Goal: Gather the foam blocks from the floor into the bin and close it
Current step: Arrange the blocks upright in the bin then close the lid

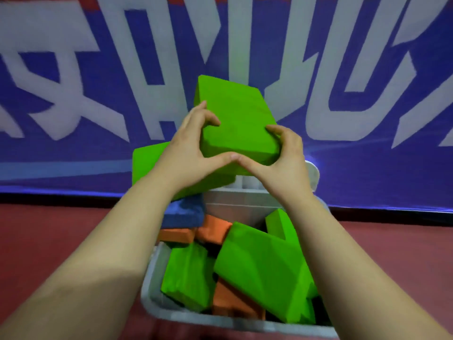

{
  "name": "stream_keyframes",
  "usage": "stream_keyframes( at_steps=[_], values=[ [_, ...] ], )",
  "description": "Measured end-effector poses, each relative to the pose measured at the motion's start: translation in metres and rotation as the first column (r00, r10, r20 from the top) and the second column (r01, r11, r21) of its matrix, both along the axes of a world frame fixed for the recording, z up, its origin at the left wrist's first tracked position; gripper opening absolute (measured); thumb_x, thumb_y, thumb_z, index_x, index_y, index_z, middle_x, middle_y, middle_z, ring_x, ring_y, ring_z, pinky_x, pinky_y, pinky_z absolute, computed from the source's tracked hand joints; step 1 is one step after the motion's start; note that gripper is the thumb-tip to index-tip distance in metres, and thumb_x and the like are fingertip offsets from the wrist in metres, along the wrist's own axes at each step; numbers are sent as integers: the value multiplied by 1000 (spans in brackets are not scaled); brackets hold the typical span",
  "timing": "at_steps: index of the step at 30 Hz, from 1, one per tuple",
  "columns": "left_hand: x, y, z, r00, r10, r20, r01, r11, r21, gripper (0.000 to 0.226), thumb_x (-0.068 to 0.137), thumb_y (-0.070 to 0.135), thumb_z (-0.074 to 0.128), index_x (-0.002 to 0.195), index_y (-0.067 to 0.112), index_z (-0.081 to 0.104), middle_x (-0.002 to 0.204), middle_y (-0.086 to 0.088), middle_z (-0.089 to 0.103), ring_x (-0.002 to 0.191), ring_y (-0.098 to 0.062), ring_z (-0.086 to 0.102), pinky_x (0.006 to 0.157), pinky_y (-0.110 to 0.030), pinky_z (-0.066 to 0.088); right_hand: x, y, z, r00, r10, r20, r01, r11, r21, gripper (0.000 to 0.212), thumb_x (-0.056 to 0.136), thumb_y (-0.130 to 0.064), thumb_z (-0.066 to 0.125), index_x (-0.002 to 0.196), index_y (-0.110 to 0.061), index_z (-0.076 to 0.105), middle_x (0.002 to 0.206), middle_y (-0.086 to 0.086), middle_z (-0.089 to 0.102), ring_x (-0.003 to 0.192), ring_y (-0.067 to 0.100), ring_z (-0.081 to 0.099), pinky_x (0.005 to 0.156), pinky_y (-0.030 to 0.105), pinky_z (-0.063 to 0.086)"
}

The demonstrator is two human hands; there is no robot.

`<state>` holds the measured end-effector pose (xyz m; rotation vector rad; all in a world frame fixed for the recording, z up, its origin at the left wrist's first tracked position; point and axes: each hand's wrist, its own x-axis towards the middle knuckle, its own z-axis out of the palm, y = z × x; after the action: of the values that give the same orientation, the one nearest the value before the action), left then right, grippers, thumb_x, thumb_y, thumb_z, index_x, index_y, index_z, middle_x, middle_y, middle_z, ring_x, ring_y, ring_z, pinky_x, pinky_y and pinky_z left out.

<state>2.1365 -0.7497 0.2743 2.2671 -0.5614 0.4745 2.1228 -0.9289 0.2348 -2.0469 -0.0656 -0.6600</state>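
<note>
I hold a green foam block (235, 119) in the air above the far end of a grey bin (157, 273). My left hand (188, 150) grips its near left corner and my right hand (277, 158) grips its near right corner, thumbs touching below. A second green block (147, 165) lies tilted under my left hand, resting on a blue block (183, 214). Inside the bin lie several green blocks (259, 266) and orange blocks (213, 229), piled unevenly. The bin's lid (247, 200) stands raised at its far end.
The bin stands on a red floor (61, 229). A blue banner with large white characters (355, 94) covers the wall right behind the bin.
</note>
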Motion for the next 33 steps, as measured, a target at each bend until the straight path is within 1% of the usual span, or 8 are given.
stream_keyframes(
  at_steps=[3, 6, 10, 16, 18, 21, 26, 33],
  values=[
    [-3, 51, -9, 993, 113, -37, -113, 994, 4, 58, 66, 37, 83, 106, 18, 45, 149, -7, 33, 143, -11, 24, 111, -33, 32, 14, 49, 0, 994, 105, -16, -106, 991, -80, 84, 56, -52, 83, 125, -15, 50, 127, 7, 45, 119, 9, 42, 96, 6, 26],
    [-5, 88, -20, 984, 155, -88, -154, 988, 16, 56, 68, 33, 82, 101, 18, 39, 149, -9, 33, 143, -14, 25, 110, -26, 28, 22, 84, -2, 985, 167, -35, -171, 971, -166, 85, 56, -49, 84, 126, -16, 50, 132, 8, 42, 123, 14, 44, 101, 17, 31],
    [3, 121, -26, 972, 162, -173, -149, 985, 81, 60, 64, 31, 81, 101, 21, 34, 154, -9, 24, 142, -15, 26, 105, -26, 27, 28, 112, -5, 985, 170, -45, -175, 963, -205, 85, 55, -54, 82, 126, -20, 50, 133, 5, 41, 122, 16, 45, 104, 28, 37],
    [20, 137, -30, 963, 165, -214, -131, 978, 162, 56, 71, 16, 76, 107, 22, 34, 150, -5, 30, 135, -17, 35, 95, -23, 30, 36, 120, -14, 977, 182, -111, -205, 946, -252, 83, 62, -45, 82, 132, -19, 47, 137, 8, 36, 128, 19, 42, 108, 27, 32],
    [21, 139, -30, 967, 145, -210, -107, 977, 184, 64, 72, 19, 76, 123, 20, 37, 148, -4, 32, 135, -17, 36, 97, -23, 30, 35, 117, -14, 976, 182, -118, -209, 934, -288, 83, 63, -46, 81, 134, -20, 46, 138, 7, 35, 128, 20, 42, 109, 29, 33],
    [18, 138, -28, 971, 122, -207, -77, 974, 213, 85, 74, 31, 77, 143, 24, 28, 154, -2, 24, 141, -15, 27, 110, -26, 24, 33, 113, -12, 975, 192, -116, -219, 924, -314, 81, 66, -47, 79, 134, -19, 45, 139, 7, 37, 129, 18, 42, 108, 28, 33],
    [14, 129, -19, 969, 185, -164, -126, 941, 315, 80, 79, 51, 67, 145, 29, 28, 159, -2, 15, 148, -20, 6, 119, -43, 14, 28, 101, -5, 973, 190, -133, -226, 906, -357, 78, 72, -49, 74, 138, -19, 43, 144, 9, 35, 137, 18, 35, 110, 29, 30],
    [11, 62, 21, 998, 55, 22, -58, 863, 503, 93, 65, 72, 42, 144, 24, 33, 158, -3, 19, 148, -21, 7, 121, -37, 8, 14, 49, 19, 990, 105, -97, -137, 892, -431, 72, 79, -49, 68, 139, -20, 40, 141, 4, 41, 131, 19, 40, 102, 28, 34]
  ],
)
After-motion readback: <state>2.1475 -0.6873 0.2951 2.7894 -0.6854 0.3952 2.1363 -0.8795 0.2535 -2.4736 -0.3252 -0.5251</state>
